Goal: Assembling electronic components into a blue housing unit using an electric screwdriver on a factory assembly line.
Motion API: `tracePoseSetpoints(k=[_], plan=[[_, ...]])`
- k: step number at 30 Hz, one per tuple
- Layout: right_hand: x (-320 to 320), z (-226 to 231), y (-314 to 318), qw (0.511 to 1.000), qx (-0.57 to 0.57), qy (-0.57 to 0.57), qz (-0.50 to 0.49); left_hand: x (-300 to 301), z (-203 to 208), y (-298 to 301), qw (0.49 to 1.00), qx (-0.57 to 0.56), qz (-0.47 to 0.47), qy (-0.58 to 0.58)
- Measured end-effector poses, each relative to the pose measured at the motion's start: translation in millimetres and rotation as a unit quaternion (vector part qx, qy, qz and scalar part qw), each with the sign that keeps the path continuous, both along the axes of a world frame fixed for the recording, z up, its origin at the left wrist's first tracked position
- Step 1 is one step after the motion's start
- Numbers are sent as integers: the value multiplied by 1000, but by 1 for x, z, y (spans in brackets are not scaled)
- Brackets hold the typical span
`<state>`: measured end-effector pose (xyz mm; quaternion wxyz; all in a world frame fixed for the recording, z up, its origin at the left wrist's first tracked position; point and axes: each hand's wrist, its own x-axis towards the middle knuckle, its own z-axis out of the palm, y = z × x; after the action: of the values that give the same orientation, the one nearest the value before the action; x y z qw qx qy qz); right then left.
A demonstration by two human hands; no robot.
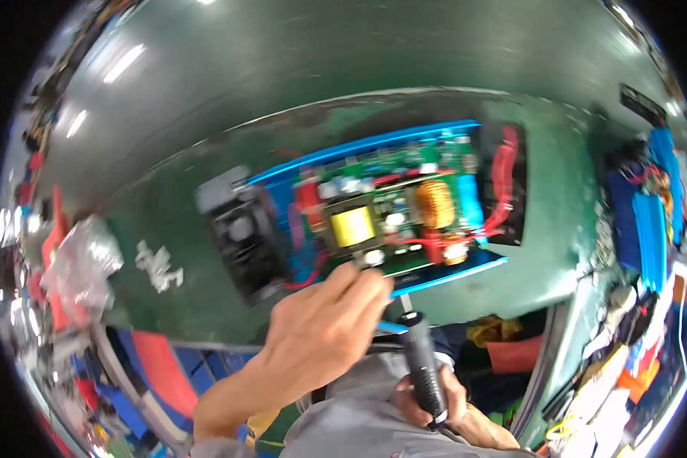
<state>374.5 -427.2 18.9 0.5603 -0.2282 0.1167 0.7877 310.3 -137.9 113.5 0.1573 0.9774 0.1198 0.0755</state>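
A blue metal housing (359, 145) lies open on the green table, with a green circuit board (393, 206) inside. The board carries a yellow transformer (353, 226) and a copper-wound coil (435, 204). My left hand (328, 324) reaches over the housing's near edge, fingers bent and close together; what its fingertips hold is hidden. In my right hand (454, 397) is a black electric screwdriver (422, 362), its tip pointing up at the near blue wall. Whether the tip touches the wall, I cannot tell. A blue strip (391, 327) shows between my left hand and the screwdriver.
A black end panel with a fan (243, 233) stands at the housing's left. Another black panel (515, 221) with red wires (504, 172) lies at its right. Small white pieces (159, 266) and a clear plastic bag (84, 263) are farther left. Blue housing parts (650, 240) are stacked right.
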Motion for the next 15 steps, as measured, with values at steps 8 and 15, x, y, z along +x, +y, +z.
tracePoseSetpoints(k=[8,15], plan=[[30,-51,-58,884,-101,-419,-181,-6,-16,-7,977,-16,106,-186],[76,47,2,664,-243,-684,-178,-156,-23,40,850,12,484,-206]])
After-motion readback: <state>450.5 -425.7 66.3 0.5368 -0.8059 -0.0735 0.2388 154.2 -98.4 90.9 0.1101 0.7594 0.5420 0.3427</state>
